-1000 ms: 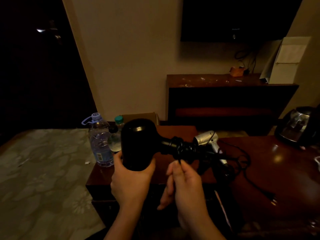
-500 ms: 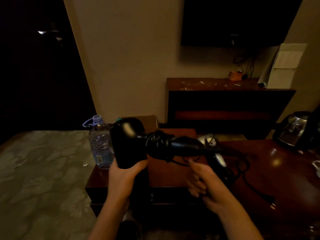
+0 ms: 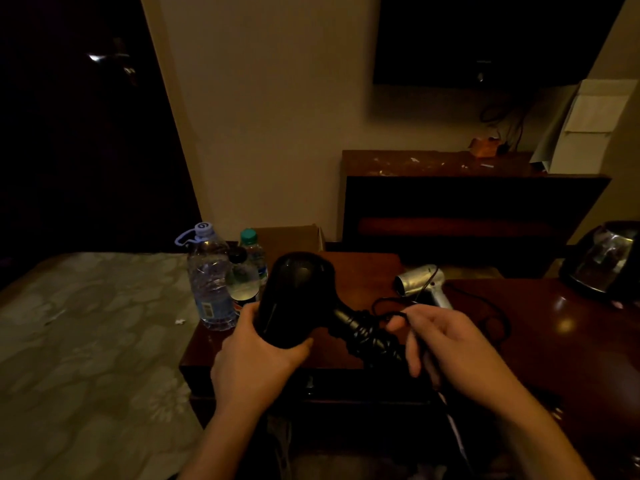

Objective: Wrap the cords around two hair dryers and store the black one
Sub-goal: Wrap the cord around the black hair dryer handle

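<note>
Left hand (image 3: 256, 355) clamped the black dryer (image 3: 298, 299) body above the surface (image 3: 571, 341); right hand (image 3: 446, 341) pinched its cord (image 3: 388, 315) beside the part-wound handle. Wrapping step underway; next turn likely needs slack pulled taut, silver dryer (image 3: 420, 284) waiting

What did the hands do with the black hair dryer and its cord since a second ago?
The left hand kept its grip on the black hair dryer and tilted its handle down to the right. The right hand swung from under the handle to beside it, carrying the cord around; more coils sit on the handle. The silver hair dryer, the bottles and the kettle stayed put.
</note>
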Demonstrator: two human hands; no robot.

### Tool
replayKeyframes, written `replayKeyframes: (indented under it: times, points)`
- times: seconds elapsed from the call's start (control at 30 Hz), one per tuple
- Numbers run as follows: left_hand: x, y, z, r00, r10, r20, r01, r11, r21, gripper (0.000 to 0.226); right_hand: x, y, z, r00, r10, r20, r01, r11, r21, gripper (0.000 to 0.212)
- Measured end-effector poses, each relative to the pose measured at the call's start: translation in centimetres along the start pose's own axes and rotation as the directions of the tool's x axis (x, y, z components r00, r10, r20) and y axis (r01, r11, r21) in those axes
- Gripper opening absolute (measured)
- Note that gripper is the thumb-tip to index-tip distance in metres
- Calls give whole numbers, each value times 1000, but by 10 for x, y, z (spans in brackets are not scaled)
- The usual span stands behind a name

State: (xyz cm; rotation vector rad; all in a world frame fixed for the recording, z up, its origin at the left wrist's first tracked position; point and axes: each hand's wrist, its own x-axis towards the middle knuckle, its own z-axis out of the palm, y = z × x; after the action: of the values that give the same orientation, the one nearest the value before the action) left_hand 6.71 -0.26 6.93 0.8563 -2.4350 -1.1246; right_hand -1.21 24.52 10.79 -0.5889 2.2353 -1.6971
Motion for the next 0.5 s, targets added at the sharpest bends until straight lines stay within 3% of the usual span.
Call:
replayKeyframes:
  times: [0.07,0.13,0.2,0.23,0.27,0.33,0.4,0.5]
  points:
    - [-5,3,4,999,-16,-29,16,1000,8,84,-4,-3,8,983,-141,-120,88,925,-370,32]
    - [-8,6,6,998,6,-56,-3,999,51,84,-8,-6,14,963,-236,-133,95,755,-649,26]
    - [-9,9,7,995,47,-93,-36,994,107,82,-8,-5,22,971,-216,-106,60,645,-762,24]
    - [-8,10,8,993,53,-106,-40,991,124,81,-7,-2,26,979,-179,-100,44,661,-749,25]
    - [-7,11,10,992,46,-119,-32,992,123,81,-6,-1,32,983,-131,-125,15,748,-663,24]
    - [-7,11,15,988,-25,-150,32,999,43,83,-6,-1,47,974,5,-228,-59,971,-234,18]
    - [-8,13,23,980,-134,-147,124,989,-76,84,-6,-3,69,942,61,-329,-5,986,169,15]
    - [-11,15,36,973,-218,-72,202,963,-177,86,-10,3,105,879,2,-477,176,928,329,20]
